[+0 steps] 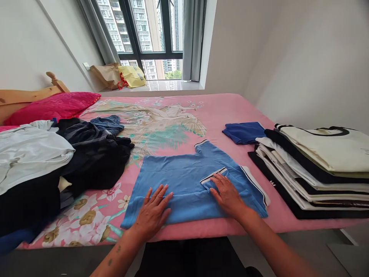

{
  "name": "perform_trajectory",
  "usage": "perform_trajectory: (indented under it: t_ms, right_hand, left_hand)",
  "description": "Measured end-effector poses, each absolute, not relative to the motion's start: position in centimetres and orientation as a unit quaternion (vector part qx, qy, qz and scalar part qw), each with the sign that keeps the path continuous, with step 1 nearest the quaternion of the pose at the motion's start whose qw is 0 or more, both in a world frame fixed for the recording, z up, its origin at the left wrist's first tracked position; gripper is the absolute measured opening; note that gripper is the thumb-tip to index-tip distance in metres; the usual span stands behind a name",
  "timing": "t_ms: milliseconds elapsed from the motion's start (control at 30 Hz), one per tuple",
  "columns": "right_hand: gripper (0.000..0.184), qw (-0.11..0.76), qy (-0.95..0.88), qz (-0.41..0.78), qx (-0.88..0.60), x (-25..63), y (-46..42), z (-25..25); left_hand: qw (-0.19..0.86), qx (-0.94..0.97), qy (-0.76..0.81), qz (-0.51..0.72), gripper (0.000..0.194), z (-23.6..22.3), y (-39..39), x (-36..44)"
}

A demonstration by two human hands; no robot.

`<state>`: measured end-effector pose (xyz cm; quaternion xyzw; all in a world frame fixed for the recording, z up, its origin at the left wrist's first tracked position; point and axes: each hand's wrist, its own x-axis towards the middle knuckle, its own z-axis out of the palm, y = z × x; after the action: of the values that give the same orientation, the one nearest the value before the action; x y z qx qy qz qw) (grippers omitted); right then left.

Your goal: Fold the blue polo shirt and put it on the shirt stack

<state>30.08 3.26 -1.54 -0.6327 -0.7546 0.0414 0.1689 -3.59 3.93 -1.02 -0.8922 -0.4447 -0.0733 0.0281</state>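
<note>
A light blue short-sleeved shirt (173, 173) lies across the front of the bed, its collar end to the right and its hem to the left. Its near side is folded over, with that sleeve lying on the body; the far sleeve sticks out toward the window. My left hand (152, 211) rests flat on the folded part near the hem, fingers spread. On the folded sleeve's striped cuff lies my right hand (226, 192), fingers stretched out over the cloth. Neither hand grips the fabric.
At the right stands a stack of folded clothes (317, 165), with a folded blue garment (244, 132) behind it. Loose clothes (92, 154) are heaped at the left before a red pillow (57, 105). Bags (131, 75) sit on the sill. The bed's front edge (196, 230) is close.
</note>
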Motion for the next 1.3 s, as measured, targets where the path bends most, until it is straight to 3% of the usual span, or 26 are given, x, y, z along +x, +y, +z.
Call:
perform_trajectory:
  t_ms: [200, 500, 667, 767, 867, 1033, 1167, 1300]
  right_hand:
    - [0.067, 0.049, -0.707, 0.043, -0.704, 31.1, 5.5, -4.0]
    - [0.045, 0.146, -0.805, 0.067, -0.572, 29.7, 11.5, -1.6]
    - [0.032, 0.157, -0.760, 0.070, -0.626, 32.7, 17.3, -2.5]
    - [0.032, 0.172, -0.759, 0.027, -0.627, 33.9, 21.6, -1.7]
    - [0.045, 0.121, -0.799, 0.002, -0.590, 34.0, 25.9, -0.9]
    - [0.064, -0.028, -0.819, 0.027, -0.572, 33.8, 31.5, -1.1]
    - [0.051, -0.098, -0.802, 0.063, -0.585, 34.2, 33.3, -1.2]
    - [0.031, -0.128, -0.798, 0.065, -0.586, 34.7, 32.9, -0.4]
  left_hand:
    - [-0.017, -0.817, -0.576, -0.034, 0.065, -2.6, 5.2, -4.0]
    - [-0.102, -0.895, -0.431, -0.057, 0.054, -1.2, 15.5, -1.2]
    - [-0.095, -0.814, -0.572, -0.030, 0.051, -2.4, 22.1, -4.6]
    - [-0.078, -0.817, -0.571, -0.023, 0.056, -2.1, 25.7, -6.9]
    - [-0.070, -0.846, -0.528, -0.001, 0.058, -1.4, 28.0, -7.5]
    - [-0.051, -0.851, -0.521, 0.042, 0.038, -0.6, 29.7, -7.0]
    - [-0.057, -0.858, -0.509, 0.043, 0.025, -0.4, 30.0, -7.1]
    - [-0.081, -0.856, -0.510, 0.025, 0.028, -0.4, 29.5, -7.4]
